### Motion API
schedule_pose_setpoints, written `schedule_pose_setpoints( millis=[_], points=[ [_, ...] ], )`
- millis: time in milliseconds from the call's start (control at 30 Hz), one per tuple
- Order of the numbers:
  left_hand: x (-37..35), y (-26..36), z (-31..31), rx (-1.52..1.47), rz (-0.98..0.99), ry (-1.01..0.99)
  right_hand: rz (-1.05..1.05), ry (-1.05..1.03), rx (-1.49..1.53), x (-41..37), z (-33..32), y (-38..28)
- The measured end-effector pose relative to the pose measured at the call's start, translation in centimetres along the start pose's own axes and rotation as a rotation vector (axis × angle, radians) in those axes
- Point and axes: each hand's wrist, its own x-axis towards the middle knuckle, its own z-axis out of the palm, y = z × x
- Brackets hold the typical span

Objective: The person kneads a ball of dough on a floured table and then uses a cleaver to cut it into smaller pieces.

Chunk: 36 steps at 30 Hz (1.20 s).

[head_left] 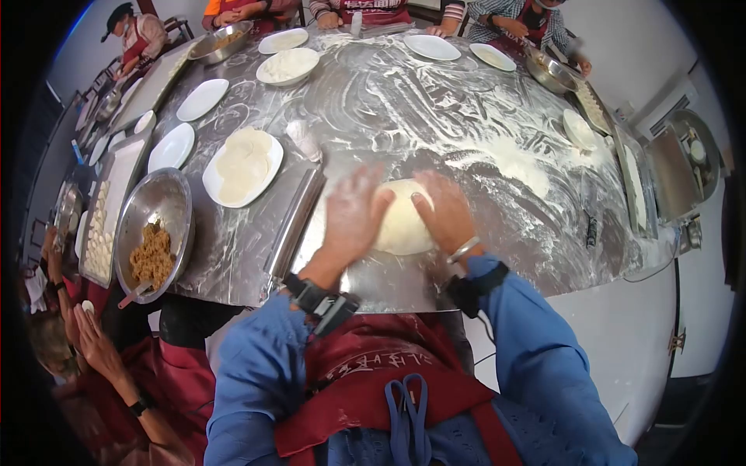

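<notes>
A large, smooth, pale lump of dough (404, 221) lies on the floured metal table (373, 101) in front of me. My left hand (353, 213) is against the dough's left side, its fingers apart and a little blurred. On the right side, my right hand (445, 211) rests over the dough's edge with its fingers spread forward. Just left of my left hand lies a metal rolling pin (294, 221). Beyond its far end stands a small flour-dusted bottle (303, 141). A white plate (273, 167) with flat dough wrappers (244, 161) is farther left.
A steel bowl (179, 213) of brown filling (152, 255) stands at the left edge, beside a tray (128, 167) of small dough pieces. White plates (171, 147) lie beyond. Co-workers are at the far side, and another person's hands (95, 346) are at lower left.
</notes>
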Motion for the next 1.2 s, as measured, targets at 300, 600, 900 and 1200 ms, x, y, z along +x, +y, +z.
schedule_pose_setpoints(
  millis=[300,600,900,1200],
  points=[
    [1.4,0.0,0.9,0.010,-0.082,-0.112,-0.030,-0.061,0.112,1.4,1.8,2.0],
    [3.5,-2.0,2.6,-0.015,-0.190,-0.184,0.005,-0.093,0.178,3.5,2.8,3.6],
    [0.8,-0.6,1.9,0.131,-0.012,-0.025,-0.049,-0.054,0.151,1.8,1.8,2.9],
    [-7.2,3.5,-3.0,-0.044,0.211,0.018,-0.162,-0.068,-0.035,-2.8,-2.0,-0.6]
  ],
)
